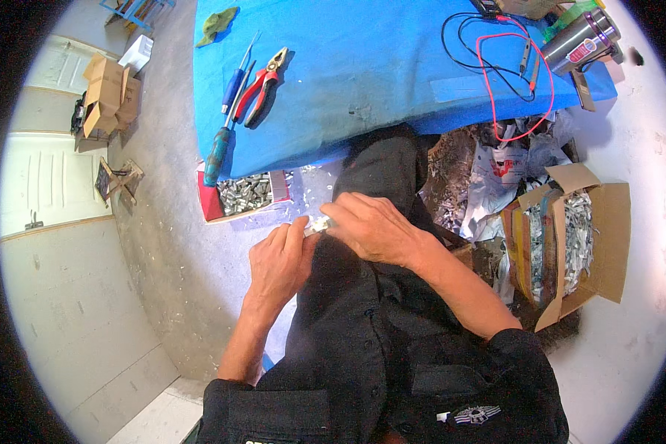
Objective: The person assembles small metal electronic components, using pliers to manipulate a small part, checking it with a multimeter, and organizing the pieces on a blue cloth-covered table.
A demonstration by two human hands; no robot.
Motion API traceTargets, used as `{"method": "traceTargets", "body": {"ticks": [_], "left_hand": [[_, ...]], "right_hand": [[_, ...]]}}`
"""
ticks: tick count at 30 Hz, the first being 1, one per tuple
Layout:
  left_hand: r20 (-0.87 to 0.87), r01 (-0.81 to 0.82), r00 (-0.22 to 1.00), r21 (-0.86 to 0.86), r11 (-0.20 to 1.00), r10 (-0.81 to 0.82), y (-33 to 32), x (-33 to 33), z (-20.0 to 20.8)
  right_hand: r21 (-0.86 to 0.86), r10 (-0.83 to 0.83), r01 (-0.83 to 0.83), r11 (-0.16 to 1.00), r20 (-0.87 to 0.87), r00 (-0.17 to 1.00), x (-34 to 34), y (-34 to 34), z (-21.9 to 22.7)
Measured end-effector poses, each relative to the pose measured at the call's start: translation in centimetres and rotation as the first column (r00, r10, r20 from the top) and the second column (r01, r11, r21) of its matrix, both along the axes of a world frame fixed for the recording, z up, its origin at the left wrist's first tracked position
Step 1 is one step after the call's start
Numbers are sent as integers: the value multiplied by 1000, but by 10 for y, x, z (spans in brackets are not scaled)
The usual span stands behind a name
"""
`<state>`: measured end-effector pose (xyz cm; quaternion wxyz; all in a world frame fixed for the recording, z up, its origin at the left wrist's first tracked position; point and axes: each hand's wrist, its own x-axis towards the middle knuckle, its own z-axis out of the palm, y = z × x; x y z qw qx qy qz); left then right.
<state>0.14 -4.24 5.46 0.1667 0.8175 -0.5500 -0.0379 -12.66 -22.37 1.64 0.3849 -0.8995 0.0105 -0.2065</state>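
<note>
i see a blue-covered table (333, 74), a black-clad lap (337, 288), an open carton (610, 244) at right, a red-sided box (209, 198) partly hidden by the table's edge; above the lap, left hand (280, 255) and right hand (370, 226) pinch one small silvery piece (317, 225).

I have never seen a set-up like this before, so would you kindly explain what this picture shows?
Gladly. There is no machine here: a person works with bare hands, seen from a wide camera on their head looking down, which is why straight edges bend near the rim.

The left hand and right hand meet over the lap, pinching a small shiny piece whose details are too small to tell.

On the blue-covered table lie red-handled pliers, a blue-handled screwdriver, a teal-handled screwdriver and red and black leads. Silvery pieces fill a box near the table's edge.
</note>
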Motion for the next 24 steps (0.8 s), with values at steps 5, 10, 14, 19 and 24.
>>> {"method": "traceTargets", "body": {"ticks": [5,10,14,19,24], "left_hand": [[16,29,999,72,997,-30,3,11,-11],[31,42,999,102,994,-45,-2,18,-14],[4,16,1000,125,992,-17,-2,19,-21],[9,18,1000,25,1000,-18,-5,18,-29],[-21,-70,997,-17,997,69,-8,8,-37]], "right_hand": [[-73,-11,11,997,2,1000,9,5,-19],[-92,-63,62,994,-11,998,12,11,-29],[-56,-119,121,991,46,992,15,13,-34],[-80,-135,135,988,10,991,15,11,-37],[-100,-175,174,980,4,985,16,10,-37]]}}
